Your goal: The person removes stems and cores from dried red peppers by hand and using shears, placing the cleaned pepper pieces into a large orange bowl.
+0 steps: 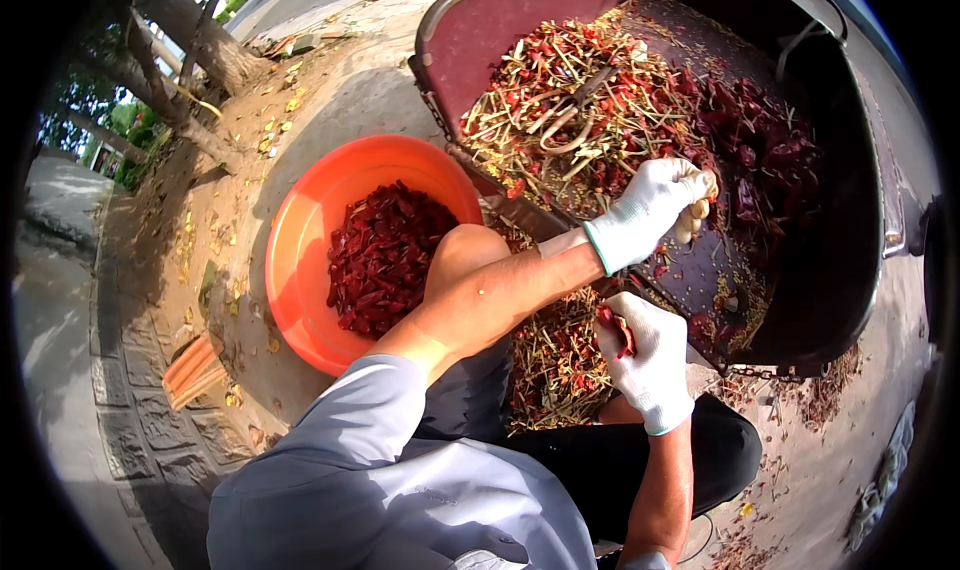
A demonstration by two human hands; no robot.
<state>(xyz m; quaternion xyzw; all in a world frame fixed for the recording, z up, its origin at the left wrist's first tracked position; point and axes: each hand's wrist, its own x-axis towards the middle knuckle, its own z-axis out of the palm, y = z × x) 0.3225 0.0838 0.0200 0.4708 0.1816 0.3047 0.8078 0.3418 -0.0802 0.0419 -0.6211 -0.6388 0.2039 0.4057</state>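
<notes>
Red dried chilli (622, 332) is pinched in the right hand (650, 365); the left hand (655, 210), at twelve o'clock, seemingly grips stems (697, 215).

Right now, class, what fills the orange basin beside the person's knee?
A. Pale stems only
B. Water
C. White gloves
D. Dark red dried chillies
D: the orange basin holds a heap of dark red dried chillies, while the pale stems lie in the dark cart tray.
</notes>
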